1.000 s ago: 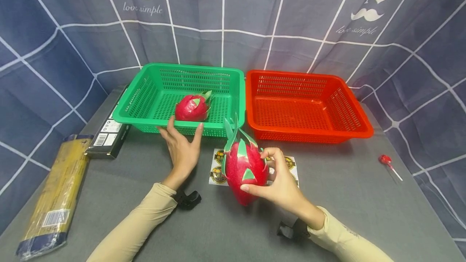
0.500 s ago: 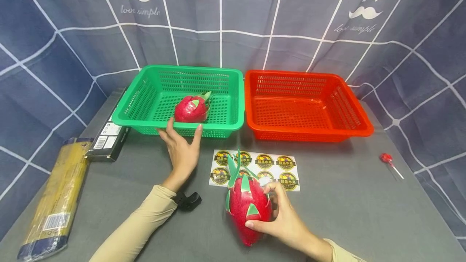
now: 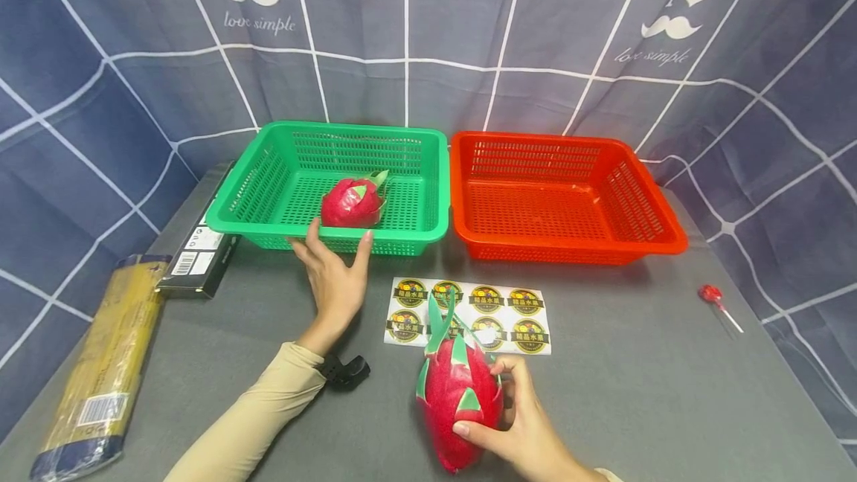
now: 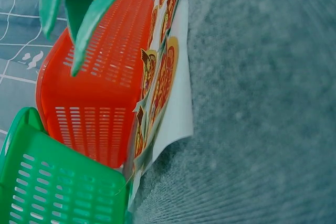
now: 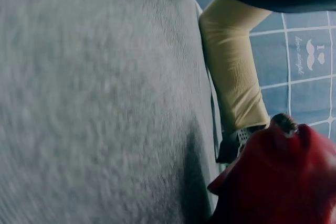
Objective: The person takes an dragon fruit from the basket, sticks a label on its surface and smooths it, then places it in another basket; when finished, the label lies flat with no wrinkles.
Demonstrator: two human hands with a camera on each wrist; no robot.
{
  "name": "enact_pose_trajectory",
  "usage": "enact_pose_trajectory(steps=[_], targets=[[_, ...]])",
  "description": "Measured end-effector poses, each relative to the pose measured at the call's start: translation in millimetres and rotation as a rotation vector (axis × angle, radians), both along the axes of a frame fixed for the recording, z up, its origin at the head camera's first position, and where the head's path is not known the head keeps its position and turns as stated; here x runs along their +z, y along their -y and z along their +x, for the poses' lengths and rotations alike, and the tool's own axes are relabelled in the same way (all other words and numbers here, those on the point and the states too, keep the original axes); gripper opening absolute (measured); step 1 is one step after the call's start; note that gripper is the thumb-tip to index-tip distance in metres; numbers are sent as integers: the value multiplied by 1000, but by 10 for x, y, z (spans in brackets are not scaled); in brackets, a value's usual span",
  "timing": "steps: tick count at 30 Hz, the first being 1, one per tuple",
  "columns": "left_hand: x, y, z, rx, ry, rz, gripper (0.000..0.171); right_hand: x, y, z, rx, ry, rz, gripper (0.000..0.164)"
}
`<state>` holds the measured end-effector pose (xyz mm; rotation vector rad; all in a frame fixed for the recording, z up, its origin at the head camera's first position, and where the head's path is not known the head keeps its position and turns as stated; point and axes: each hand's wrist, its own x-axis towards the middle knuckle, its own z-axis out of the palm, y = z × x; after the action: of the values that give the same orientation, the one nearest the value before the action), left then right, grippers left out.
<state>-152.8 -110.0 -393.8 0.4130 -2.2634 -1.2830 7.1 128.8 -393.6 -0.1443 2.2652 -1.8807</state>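
In the head view my right hand (image 3: 532, 426) grips a pink dragon fruit (image 3: 462, 400) with green leaf tips, thumb on its near side and fingers at its right. The fruit's leafy end overlaps a sheet of round stickers (image 3: 529, 318). My left hand (image 3: 332, 281) rests its spread thumb and fingertips at the front rim of a green basket (image 3: 268, 227). A second dragon fruit (image 3: 351, 203) lies inside that basket. The left wrist view catches green leaf tips (image 4: 86, 14) at its top; the right wrist view has the held fruit's red underside (image 5: 283, 177).
A red basket (image 3: 576, 248) stands right beside the green one, before a checked curtain (image 3: 455, 13). A red lollipop (image 3: 713, 296) lies at the right. To the left are a black box (image 3: 194, 266) and a long yellow packet (image 3: 103, 363).
My right hand has brought the dragon fruit nearer to me, off most of the sticker sheet, uncovering its stickers. The left hand stays at the green basket's rim.
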Motion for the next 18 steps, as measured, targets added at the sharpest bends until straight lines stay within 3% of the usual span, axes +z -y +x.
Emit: enact_pose_trajectory(steps=[5, 12, 18], targets=[[4, 3, 8, 0, 8, -6, 85, 5, 2, -10, -26, 35, 32, 58], [0, 2, 6, -1, 9, -10, 84, 41, -20, -43, 24, 83, 90, 54], [-12, 8, 1, -2, -3, -13, 85, 81, -60, -66, 11, 122, 188, 55]])
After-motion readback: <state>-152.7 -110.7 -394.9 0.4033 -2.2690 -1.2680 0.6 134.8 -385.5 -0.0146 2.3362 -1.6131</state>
